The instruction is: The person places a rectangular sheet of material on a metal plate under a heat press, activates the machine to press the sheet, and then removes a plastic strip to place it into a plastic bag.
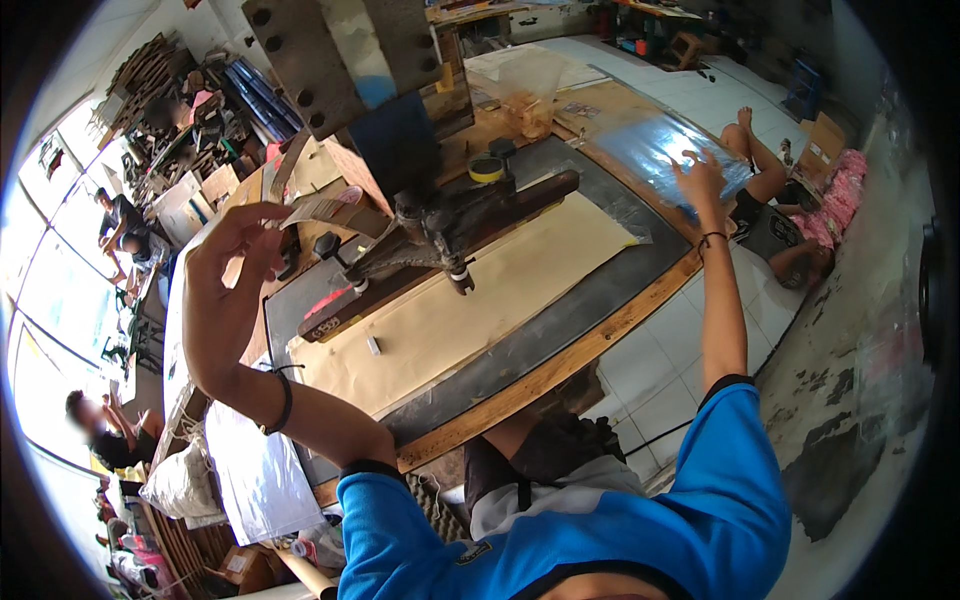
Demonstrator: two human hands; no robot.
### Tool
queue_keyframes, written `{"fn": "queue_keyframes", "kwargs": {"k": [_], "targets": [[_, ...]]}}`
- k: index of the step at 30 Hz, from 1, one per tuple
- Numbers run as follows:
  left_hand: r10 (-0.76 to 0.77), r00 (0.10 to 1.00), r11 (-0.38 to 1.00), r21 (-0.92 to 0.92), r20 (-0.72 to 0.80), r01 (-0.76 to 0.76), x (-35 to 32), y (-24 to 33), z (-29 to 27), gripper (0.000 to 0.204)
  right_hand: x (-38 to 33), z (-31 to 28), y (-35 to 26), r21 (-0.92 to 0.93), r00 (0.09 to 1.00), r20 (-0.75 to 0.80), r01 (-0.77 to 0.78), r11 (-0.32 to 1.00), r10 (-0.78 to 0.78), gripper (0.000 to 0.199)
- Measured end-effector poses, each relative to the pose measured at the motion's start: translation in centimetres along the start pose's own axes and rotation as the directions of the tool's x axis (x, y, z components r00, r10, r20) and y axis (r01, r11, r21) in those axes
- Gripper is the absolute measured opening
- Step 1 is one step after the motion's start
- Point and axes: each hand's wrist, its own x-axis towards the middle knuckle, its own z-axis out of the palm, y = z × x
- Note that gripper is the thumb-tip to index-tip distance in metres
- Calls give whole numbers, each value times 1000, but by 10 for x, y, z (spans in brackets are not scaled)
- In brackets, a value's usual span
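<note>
My left hand (228,265) is raised at the left of the press, its thumb and fingers pinched on the end of a thin beige strip (340,212). The strip's other end reaches the dark metal press head (430,225). Below the head, a long dark bar (520,222) lies across a tan sheet (480,325) on a black board. My right hand (702,180) is stretched out at the right, fingers spread over a shiny clear plastic sheet (640,150). Whether its fingertips touch the plastic I cannot tell.
A small grey block (374,346) lies on the tan sheet. A yellow tape roll (487,169) and a clear bag (528,95) stand behind the bar. One person lies on the floor at right; others sit at left. A white sheet (262,470) hangs near the left corner.
</note>
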Motion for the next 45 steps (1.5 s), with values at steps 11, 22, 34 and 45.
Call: {"fn": "queue_keyframes", "kwargs": {"k": [11,22,34,45], "targets": [[-93,996,996,15,8,93,-12,1,-10,19,-27,6,-67,-94,822,541,268,959,-177,80],[-27,1000,1000,4,-14,27,-16,-3,-20,19,5,9,-78,-120,810,561,287,951,-173,75],[-47,998,999,-20,-32,46,-20,-5,-21,17,-9,42,-55,69,919,-7,394,917,-394,54],[110,989,991,-65,-101,-117,-25,7,-25,7,-183,-167,-255,550,20,-654,699,-458,-756,27]]}}
